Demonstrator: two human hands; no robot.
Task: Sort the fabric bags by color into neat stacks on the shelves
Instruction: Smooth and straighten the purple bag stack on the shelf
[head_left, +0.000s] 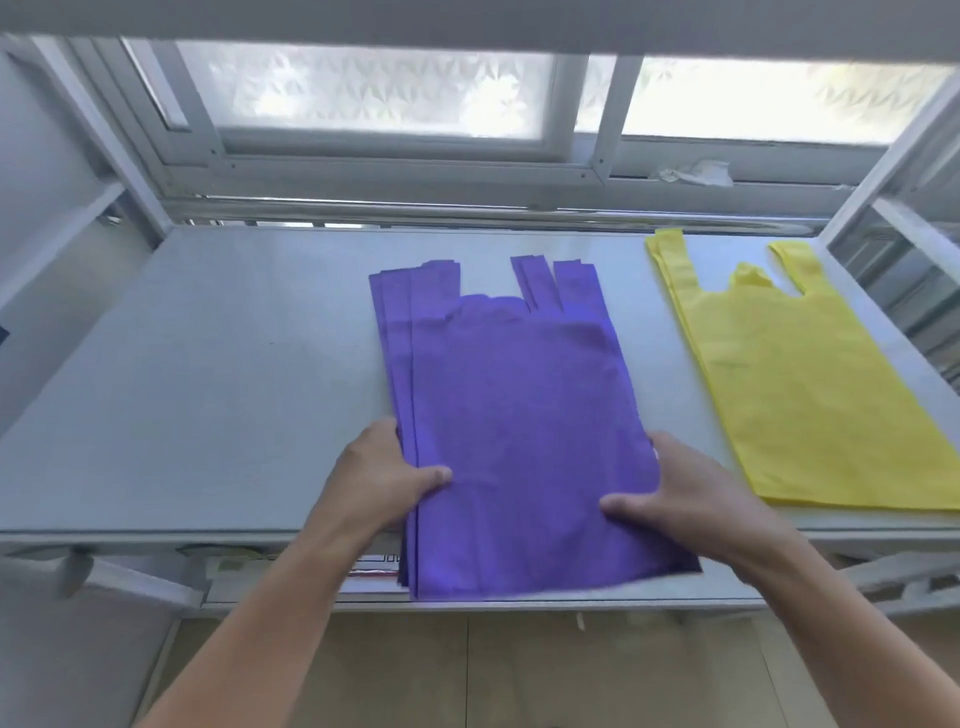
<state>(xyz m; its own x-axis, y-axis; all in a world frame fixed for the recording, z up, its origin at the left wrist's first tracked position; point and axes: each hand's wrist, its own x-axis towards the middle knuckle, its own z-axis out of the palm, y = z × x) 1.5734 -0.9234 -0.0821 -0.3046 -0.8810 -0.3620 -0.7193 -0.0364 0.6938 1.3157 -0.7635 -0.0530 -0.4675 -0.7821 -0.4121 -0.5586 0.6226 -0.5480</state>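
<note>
A stack of purple fabric bags (519, 415) lies on the grey shelf (208, 374), handles pointing toward the window, its near end overhanging the shelf's front edge. My left hand (387, 475) grips the stack's left side, thumb on top and fingers underneath. My right hand (680, 493) grips the right side the same way. A stack of yellow fabric bags (810, 395) lies flat at the shelf's right, apart from the purple stack.
White metal uprights (893, 150) frame the shelf on both sides, and a frosted window (374, 88) sits behind it. A crumpled white scrap (696, 174) rests on the window ledge. A lower shelf (519, 597) shows under the front edge.
</note>
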